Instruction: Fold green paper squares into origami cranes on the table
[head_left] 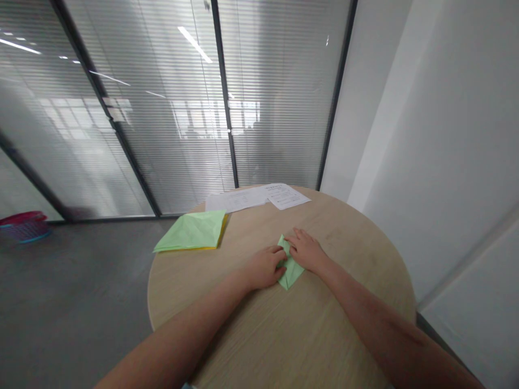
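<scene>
A small piece of light green paper [290, 275], folded to a narrow pointed shape with creases, lies on the table between my hands. My left hand [264, 268] grips its left edge, fingers curled over the sheet and the thumb lower down on it. On the other side, my right hand [307, 250] rests palm down with fingers stretched apart, fingertips at the upper part of the paper. Parts of the paper are hidden under both hands.
The round wooden table [348, 232] also carries a green paper stack [192, 231] with yellow beneath, at left, and printed white sheets [286, 195] at the far edge. A red and blue basket [25, 227] stands on the floor. Glass partition behind, white wall [454, 135] right.
</scene>
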